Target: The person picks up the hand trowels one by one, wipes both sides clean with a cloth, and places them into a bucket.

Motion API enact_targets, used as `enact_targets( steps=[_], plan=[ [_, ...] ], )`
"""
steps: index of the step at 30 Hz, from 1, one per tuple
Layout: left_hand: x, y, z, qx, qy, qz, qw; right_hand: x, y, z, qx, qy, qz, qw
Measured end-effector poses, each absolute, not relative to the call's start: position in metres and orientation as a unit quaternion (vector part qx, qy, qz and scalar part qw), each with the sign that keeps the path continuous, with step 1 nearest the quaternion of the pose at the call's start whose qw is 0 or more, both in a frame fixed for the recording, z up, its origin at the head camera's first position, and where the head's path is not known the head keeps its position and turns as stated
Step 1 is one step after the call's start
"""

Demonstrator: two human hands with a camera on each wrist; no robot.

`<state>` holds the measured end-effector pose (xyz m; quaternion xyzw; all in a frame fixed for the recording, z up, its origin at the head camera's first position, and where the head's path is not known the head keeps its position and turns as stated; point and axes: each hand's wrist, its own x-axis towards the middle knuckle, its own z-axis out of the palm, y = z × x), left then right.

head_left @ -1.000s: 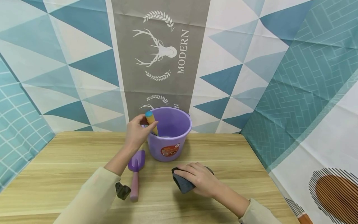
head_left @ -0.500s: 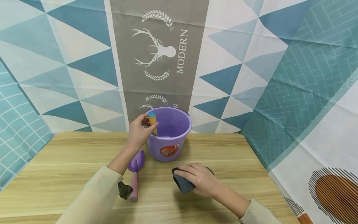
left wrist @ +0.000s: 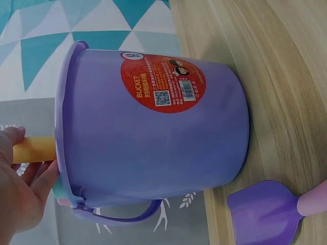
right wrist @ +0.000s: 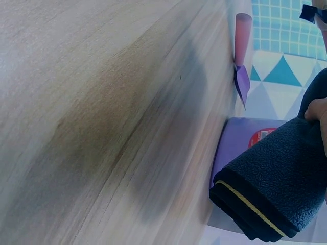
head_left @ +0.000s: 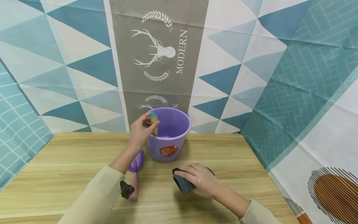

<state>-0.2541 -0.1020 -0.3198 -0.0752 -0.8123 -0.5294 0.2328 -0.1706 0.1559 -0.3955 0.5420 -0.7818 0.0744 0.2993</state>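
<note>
A purple bucket (head_left: 156, 147) with a red label stands upright on the wooden table. At its left rim my left hand (head_left: 139, 132) pinches a yellow handle with a blue end (head_left: 154, 126) between thumb and fingers. The handle stands nearly upright; its lower part is hidden inside the bucket. In the left wrist view, a teal and pink piece (left wrist: 60, 191) shows at the rim behind the fingers. My right hand (head_left: 199, 180) grips a folded dark blue towel (right wrist: 271, 173) in front of the bucket, over the table. A yellow stripe runs along the towel's edge.
A purple toy shovel with a pink handle (head_left: 134, 185) lies left of the bucket, under my left forearm. The bucket's carrying handle (left wrist: 127, 219) hangs down its side. Patterned cloth (head_left: 237, 62) covers the walls behind and beside the wooden table (head_left: 70, 174).
My left hand has shifted slightly to the right, and the yellow handle in it has tipped more upright. My right hand and the towel have stayed in place.
</note>
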Motion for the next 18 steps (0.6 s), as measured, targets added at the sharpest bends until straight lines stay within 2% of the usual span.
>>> enact_targets(
  steps=[18],
  plan=[
    [-0.2556,-0.1018,-0.3211,-0.072,-0.815,-0.522,0.24,-0.171,0.1563,-0.3974,0.543,-0.782,0.073,0.298]
  ],
)
